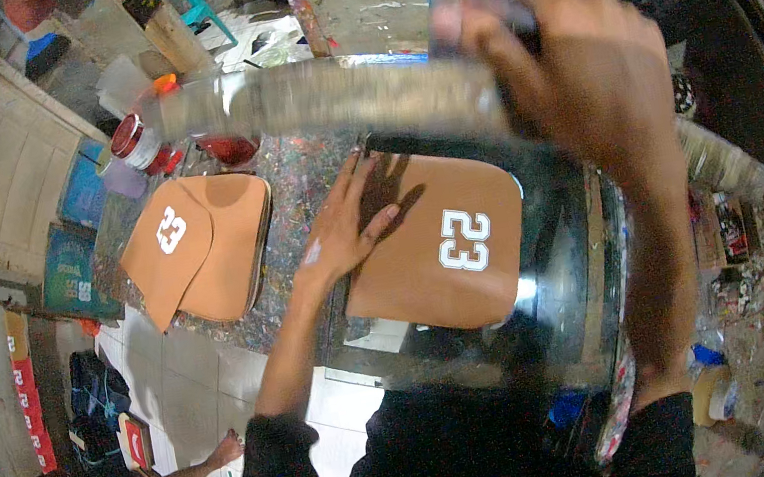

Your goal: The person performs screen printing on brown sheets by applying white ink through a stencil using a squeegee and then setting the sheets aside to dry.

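Observation:
A tan, leather-like panel [408, 274] with rounded corners and white outlined print lies on a dark glossy board [556, 250] in front of me. My left hand [343, 215] rests flat on its left part, fingers spread and pointing away. Raised above the far right, my right hand [579, 54] has its fingers wrapped round the end of a long, pale, wood-like bar [328, 96]. Motion smears the bar, which stretches leftward across the far side of the table; whether it belongs to a frame I cannot tell.
More tan panels [240, 232] lie stacked on the paint-spattered table [292, 243] at left, the top one printed. Behind them stand a red-stained tub [139, 143] and a pale purple cup [124, 177]. Another person's hand [227, 448] shows at lower left. A teal chair [198, 12] is farther off.

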Demonstrator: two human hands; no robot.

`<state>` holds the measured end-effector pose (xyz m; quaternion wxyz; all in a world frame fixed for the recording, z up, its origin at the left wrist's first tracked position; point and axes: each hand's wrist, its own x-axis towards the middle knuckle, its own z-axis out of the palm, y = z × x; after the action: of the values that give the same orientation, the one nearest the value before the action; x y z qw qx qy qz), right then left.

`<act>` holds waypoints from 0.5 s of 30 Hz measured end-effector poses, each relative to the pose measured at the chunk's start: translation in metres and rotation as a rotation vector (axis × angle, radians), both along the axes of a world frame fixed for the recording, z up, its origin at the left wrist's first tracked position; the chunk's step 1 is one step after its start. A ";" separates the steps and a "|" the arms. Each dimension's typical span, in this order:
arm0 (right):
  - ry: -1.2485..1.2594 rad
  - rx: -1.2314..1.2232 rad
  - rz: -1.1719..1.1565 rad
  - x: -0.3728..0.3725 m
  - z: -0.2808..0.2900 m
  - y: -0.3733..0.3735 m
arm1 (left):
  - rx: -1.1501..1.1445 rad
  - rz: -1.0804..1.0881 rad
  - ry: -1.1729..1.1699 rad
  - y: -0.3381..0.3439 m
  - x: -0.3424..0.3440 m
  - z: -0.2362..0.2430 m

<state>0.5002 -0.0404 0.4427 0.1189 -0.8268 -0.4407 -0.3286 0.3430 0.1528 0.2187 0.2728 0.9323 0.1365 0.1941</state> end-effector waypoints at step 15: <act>0.350 0.120 0.040 0.163 0.075 0.050 | -0.613 0.335 -0.058 0.004 -0.096 -0.030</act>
<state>0.6633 0.0093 0.5177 0.2495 -0.8540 -0.4090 -0.2030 0.2467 0.1573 0.1892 0.5081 0.7660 0.3316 0.2126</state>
